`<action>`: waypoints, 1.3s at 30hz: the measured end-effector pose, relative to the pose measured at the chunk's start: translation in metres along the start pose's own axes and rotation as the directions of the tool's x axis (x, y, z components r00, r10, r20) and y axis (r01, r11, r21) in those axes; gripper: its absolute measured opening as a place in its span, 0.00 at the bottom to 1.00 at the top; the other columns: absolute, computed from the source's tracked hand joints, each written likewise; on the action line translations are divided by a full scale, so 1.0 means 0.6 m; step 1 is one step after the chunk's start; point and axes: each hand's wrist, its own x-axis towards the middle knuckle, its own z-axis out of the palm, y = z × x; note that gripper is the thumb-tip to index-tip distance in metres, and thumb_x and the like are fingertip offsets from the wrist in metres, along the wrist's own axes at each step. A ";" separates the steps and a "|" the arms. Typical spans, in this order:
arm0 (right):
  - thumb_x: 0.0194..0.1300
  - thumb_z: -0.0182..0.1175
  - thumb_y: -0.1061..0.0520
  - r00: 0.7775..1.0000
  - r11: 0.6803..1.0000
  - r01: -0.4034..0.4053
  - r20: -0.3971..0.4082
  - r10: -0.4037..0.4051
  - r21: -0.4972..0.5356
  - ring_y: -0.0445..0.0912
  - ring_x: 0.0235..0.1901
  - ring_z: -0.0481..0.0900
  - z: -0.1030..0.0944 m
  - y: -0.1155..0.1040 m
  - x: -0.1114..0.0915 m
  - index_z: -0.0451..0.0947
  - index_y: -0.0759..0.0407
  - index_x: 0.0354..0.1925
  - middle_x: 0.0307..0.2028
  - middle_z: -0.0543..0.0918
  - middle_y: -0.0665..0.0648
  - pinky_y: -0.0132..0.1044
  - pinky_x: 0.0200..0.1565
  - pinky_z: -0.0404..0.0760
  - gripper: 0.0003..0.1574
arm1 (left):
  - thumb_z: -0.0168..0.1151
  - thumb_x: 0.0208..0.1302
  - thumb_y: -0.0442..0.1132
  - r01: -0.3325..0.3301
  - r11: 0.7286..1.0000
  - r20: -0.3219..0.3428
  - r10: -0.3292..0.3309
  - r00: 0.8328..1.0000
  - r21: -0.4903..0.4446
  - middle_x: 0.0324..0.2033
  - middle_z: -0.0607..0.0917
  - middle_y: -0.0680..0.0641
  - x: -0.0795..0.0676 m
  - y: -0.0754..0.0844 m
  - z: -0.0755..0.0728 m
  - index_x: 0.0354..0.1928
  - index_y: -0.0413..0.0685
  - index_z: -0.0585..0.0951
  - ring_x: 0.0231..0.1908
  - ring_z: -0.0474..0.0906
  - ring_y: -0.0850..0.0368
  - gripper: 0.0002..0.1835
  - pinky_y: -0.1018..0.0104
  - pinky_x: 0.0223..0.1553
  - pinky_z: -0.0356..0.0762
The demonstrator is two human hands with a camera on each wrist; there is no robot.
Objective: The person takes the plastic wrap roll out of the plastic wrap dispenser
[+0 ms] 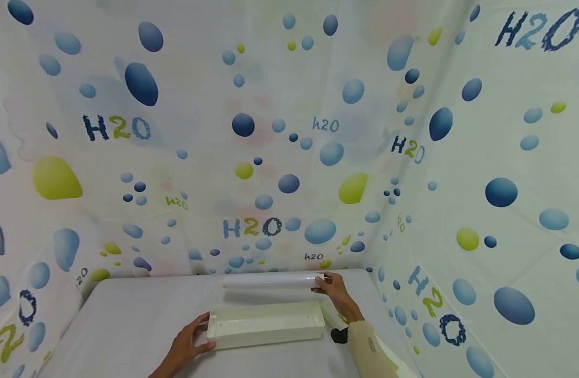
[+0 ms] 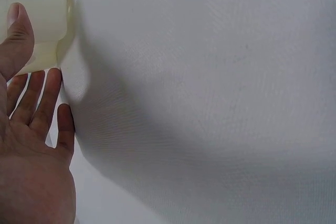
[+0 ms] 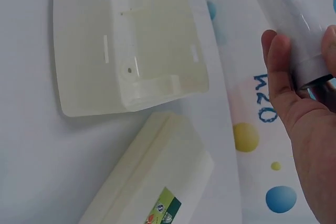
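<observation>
A long cream plastic planter box [image 1: 266,326], open side up, sits on the white table. My left hand [image 1: 189,340] holds its left end, thumb at the near corner and fingers at the far one. In the left wrist view the thumb of the left hand [image 2: 37,140] lies over the box end [image 2: 37,9], the fingers fairly straight. Behind the box, my right hand [image 1: 337,295] grips the right end of a glossy white roll [image 1: 272,281]. The right wrist view shows the roll [image 3: 294,24] between thumb and fingers, its end dark.
A second cream box [image 3: 163,177] with a green label lies at an angle beside the first, partly under the right forearm. A black object [image 1: 339,335] is at the right cuff. White sheeting with H2O and drop prints [image 1: 289,157] rises behind and at both sides.
</observation>
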 end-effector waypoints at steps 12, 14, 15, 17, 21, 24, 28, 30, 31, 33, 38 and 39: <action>0.83 0.59 0.60 0.999 1.000 0.023 0.027 -0.023 -0.017 0.49 0.44 0.93 0.006 -0.006 0.024 0.68 0.82 0.71 0.56 0.84 0.75 0.48 0.57 0.92 0.31 | 0.85 0.58 0.45 0.006 1.000 -0.004 -0.006 1.000 -0.004 0.72 0.80 0.33 0.004 0.008 -0.005 0.77 0.38 0.72 0.63 0.85 0.35 0.48 0.25 0.73 0.70; 0.83 0.58 0.61 0.999 0.999 0.025 0.022 -0.024 -0.038 0.50 0.44 0.93 0.007 -0.004 0.023 0.67 0.82 0.72 0.56 0.84 0.77 0.49 0.57 0.92 0.31 | 0.85 0.58 0.45 0.002 1.000 -0.002 -0.002 1.000 -0.009 0.72 0.80 0.33 0.003 0.008 -0.005 0.77 0.38 0.72 0.63 0.85 0.35 0.48 0.24 0.72 0.70; 0.83 0.58 0.62 1.000 0.999 0.014 0.014 -0.014 -0.039 0.51 0.44 0.94 0.008 -0.004 0.023 0.67 0.81 0.72 0.57 0.83 0.78 0.51 0.58 0.91 0.30 | 0.85 0.58 0.44 -0.001 1.000 0.000 0.001 1.000 -0.013 0.72 0.80 0.33 0.003 0.007 -0.004 0.77 0.37 0.72 0.63 0.85 0.35 0.48 0.24 0.72 0.69; 0.83 0.58 0.63 1.000 0.999 -0.007 0.002 0.007 -0.044 0.54 0.45 0.94 0.009 -0.004 0.024 0.68 0.81 0.72 0.57 0.82 0.79 0.53 0.59 0.91 0.29 | 0.85 0.58 0.44 -0.002 1.000 0.002 0.002 1.000 -0.013 0.72 0.80 0.33 0.003 0.007 -0.004 0.77 0.37 0.72 0.63 0.85 0.35 0.48 0.23 0.72 0.69; 0.83 0.57 0.65 1.000 0.997 -0.020 -0.009 0.020 -0.069 0.62 0.48 0.92 0.013 -0.009 0.031 0.68 0.82 0.71 0.52 0.82 0.77 0.60 0.62 0.88 0.27 | 0.85 0.59 0.45 0.007 1.000 0.000 -0.007 1.000 -0.002 0.72 0.80 0.33 0.004 0.007 -0.005 0.78 0.37 0.71 0.63 0.85 0.36 0.48 0.24 0.72 0.70; 0.82 0.58 0.66 1.000 0.996 -0.003 -0.005 0.003 -0.084 0.66 0.49 0.90 0.015 -0.016 0.035 0.70 0.82 0.70 0.47 0.82 0.73 0.63 0.62 0.87 0.26 | 0.84 0.59 0.46 0.014 1.000 -0.009 -0.014 1.000 0.002 0.73 0.79 0.33 0.007 0.007 -0.007 0.78 0.37 0.71 0.64 0.84 0.35 0.49 0.25 0.73 0.70; 0.82 0.58 0.66 1.000 0.996 -0.003 -0.003 0.002 -0.094 0.65 0.50 0.91 0.014 -0.021 0.037 0.71 0.81 0.70 0.51 0.83 0.75 0.61 0.61 0.88 0.25 | 0.84 0.60 0.47 0.006 1.000 -0.015 -0.006 1.000 0.011 0.74 0.79 0.33 0.009 0.009 -0.008 0.78 0.37 0.70 0.65 0.84 0.33 0.49 0.25 0.73 0.70; 0.83 0.57 0.66 1.000 0.995 -0.008 -0.004 0.008 -0.096 0.64 0.49 0.91 0.014 -0.020 0.037 0.71 0.81 0.70 0.53 0.82 0.78 0.58 0.60 0.89 0.26 | 0.84 0.60 0.46 -0.004 1.000 -0.012 0.004 1.000 0.012 0.73 0.79 0.32 0.009 0.009 -0.008 0.78 0.37 0.70 0.64 0.84 0.33 0.49 0.24 0.72 0.70; 0.83 0.58 0.66 1.000 0.996 -0.013 -0.004 0.012 -0.094 0.64 0.49 0.92 0.013 -0.019 0.037 0.71 0.81 0.70 0.54 0.83 0.78 0.57 0.60 0.89 0.26 | 0.84 0.60 0.46 -0.005 1.000 -0.011 0.005 1.000 0.009 0.73 0.79 0.32 0.009 0.009 -0.008 0.78 0.37 0.71 0.64 0.84 0.33 0.49 0.24 0.72 0.70; 0.83 0.58 0.65 1.000 0.995 -0.022 -0.014 0.021 -0.094 0.63 0.48 0.92 0.012 -0.015 0.037 0.72 0.81 0.70 0.54 0.83 0.79 0.54 0.58 0.91 0.26 | 0.84 0.60 0.46 -0.001 1.000 -0.010 0.001 1.000 0.007 0.73 0.80 0.32 0.007 0.007 -0.007 0.78 0.37 0.71 0.64 0.84 0.34 0.48 0.24 0.72 0.70; 0.81 0.62 0.62 0.993 0.991 -0.080 -0.092 0.070 -0.111 0.60 0.43 0.95 0.011 0.000 0.035 0.73 0.80 0.67 0.54 0.86 0.79 0.46 0.50 0.94 0.27 | 0.85 0.58 0.46 0.017 1.000 -0.002 -0.017 1.000 0.006 0.71 0.81 0.33 0.002 0.004 -0.002 0.78 0.38 0.72 0.61 0.86 0.40 0.48 0.25 0.70 0.73; 0.81 0.63 0.61 0.991 0.989 -0.093 -0.109 0.080 -0.118 0.60 0.42 0.95 0.011 0.003 0.034 0.73 0.80 0.67 0.53 0.86 0.79 0.45 0.49 0.94 0.27 | 0.85 0.58 0.46 0.019 1.000 0.000 -0.019 1.000 0.002 0.71 0.82 0.34 0.002 0.004 -0.002 0.78 0.38 0.72 0.61 0.87 0.41 0.48 0.26 0.70 0.73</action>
